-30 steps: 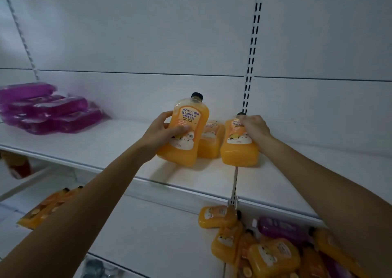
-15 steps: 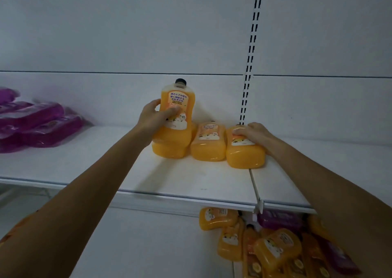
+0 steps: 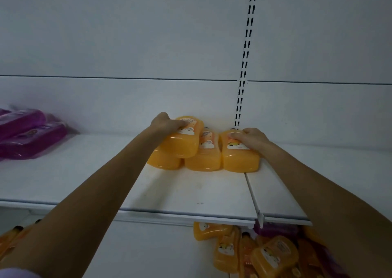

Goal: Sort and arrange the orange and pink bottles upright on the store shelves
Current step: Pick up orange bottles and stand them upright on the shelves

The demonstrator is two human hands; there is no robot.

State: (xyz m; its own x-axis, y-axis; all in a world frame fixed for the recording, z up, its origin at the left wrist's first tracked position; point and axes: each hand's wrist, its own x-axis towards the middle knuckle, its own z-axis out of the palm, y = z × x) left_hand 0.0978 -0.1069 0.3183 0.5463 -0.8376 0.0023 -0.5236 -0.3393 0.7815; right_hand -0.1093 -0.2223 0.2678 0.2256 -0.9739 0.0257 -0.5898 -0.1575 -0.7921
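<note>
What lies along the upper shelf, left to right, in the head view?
Pink bottles lying flat → stacked orange bottle gripped by the left hand → middle orange bottle → right orange bottle held by the right hand.

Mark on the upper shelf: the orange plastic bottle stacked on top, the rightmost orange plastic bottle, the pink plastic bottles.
stacked orange plastic bottle (image 3: 183, 148): head view, its base end.
rightmost orange plastic bottle (image 3: 240, 161): head view, lower body below the label.
pink plastic bottles (image 3: 31, 140): head view, side of the front bottle.

A shop: a white metal shelf (image 3: 191, 193) on a slotted upright (image 3: 246, 44) for brackets, stocked with many identical labelled orange bottles (image 3: 239, 161) and pink bottles (image 3: 31, 140), with more heaped on the shelf below.
</note>
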